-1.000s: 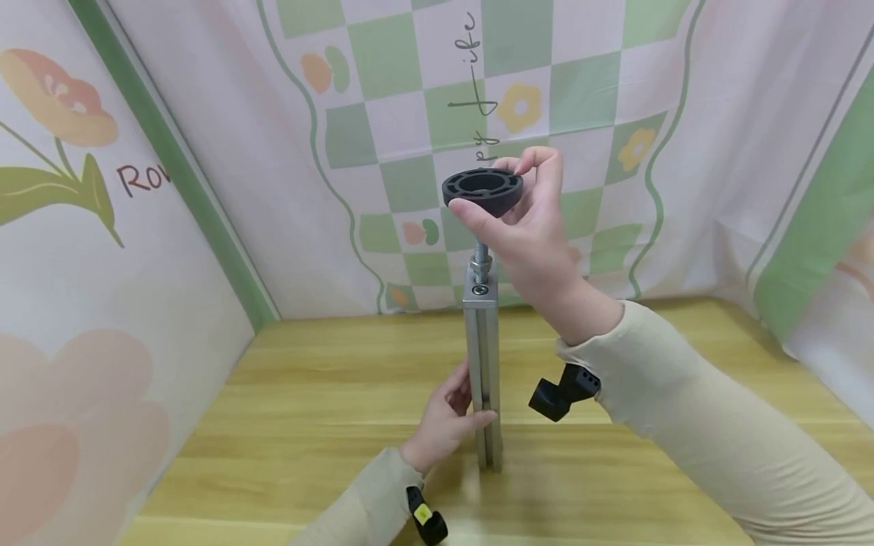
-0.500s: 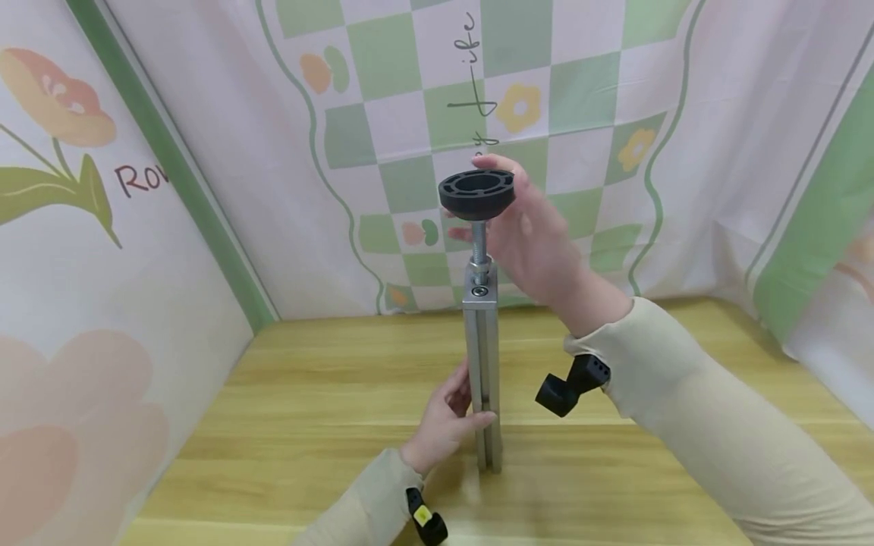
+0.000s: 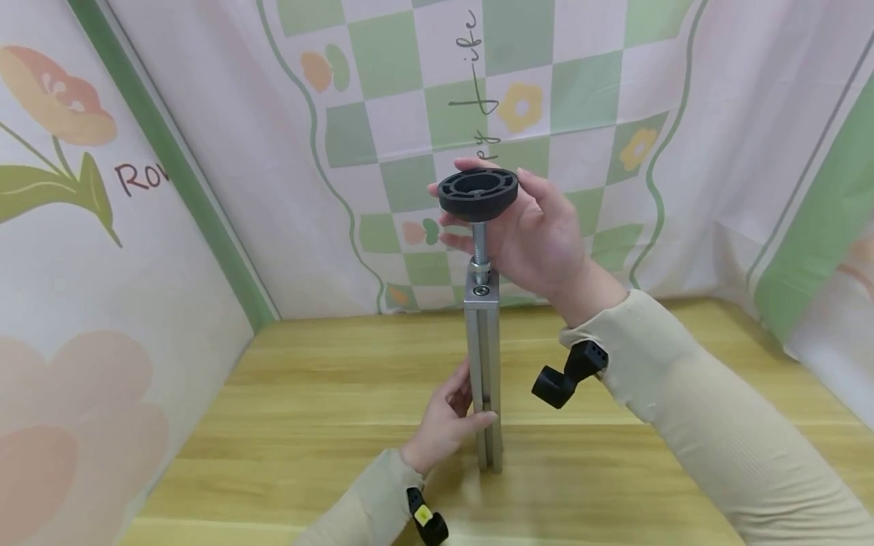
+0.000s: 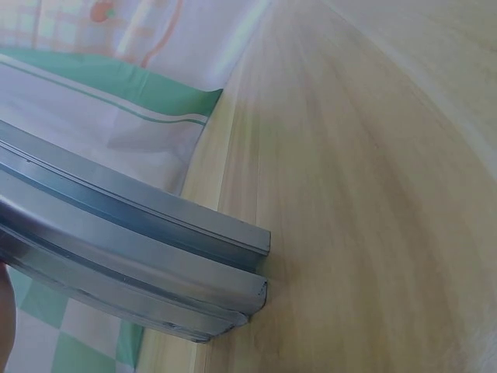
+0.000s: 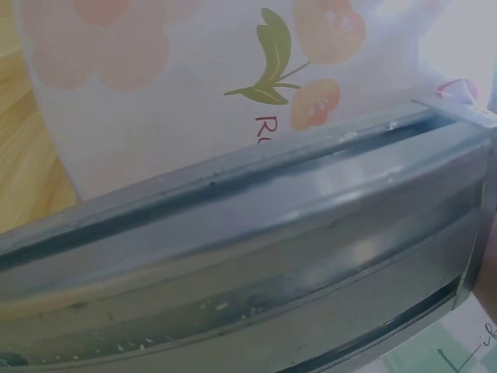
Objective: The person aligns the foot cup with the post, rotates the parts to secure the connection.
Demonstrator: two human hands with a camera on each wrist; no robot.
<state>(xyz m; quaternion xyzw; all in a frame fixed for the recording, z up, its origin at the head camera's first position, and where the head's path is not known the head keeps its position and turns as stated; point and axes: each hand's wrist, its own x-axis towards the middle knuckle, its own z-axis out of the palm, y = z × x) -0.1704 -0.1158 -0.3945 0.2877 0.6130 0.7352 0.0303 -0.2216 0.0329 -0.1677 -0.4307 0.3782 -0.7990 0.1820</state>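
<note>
An aluminium profile (image 3: 485, 364) stands upright on the wooden table, a plate with a bolt head on its top end. From that plate rises a threaded rod (image 3: 480, 243) with nuts, topped by a round black levelling foot (image 3: 478, 199). My left hand (image 3: 444, 428) grips the profile low down, thumb across the front, other fingers mostly hidden behind. My right hand (image 3: 532, 227) is around the foot: fingers pass behind it, tips showing at its left, thumb by the right rim. The left wrist view shows the profile's lower end (image 4: 155, 225); its plated end (image 5: 474, 194) shows in the right wrist view.
The wooden table (image 3: 341, 371) spreads around the profile. A checkered cloth (image 3: 389, 136) hangs behind it, and a flower-printed panel (image 3: 136, 258) closes the left side. Each sleeve carries a black wrist mount (image 3: 570, 375).
My right hand has loosened from its thumb-in-front hold and swung its fingers round behind the foot to the left, thumb now at the right rim. My left hand and the profile stay put.
</note>
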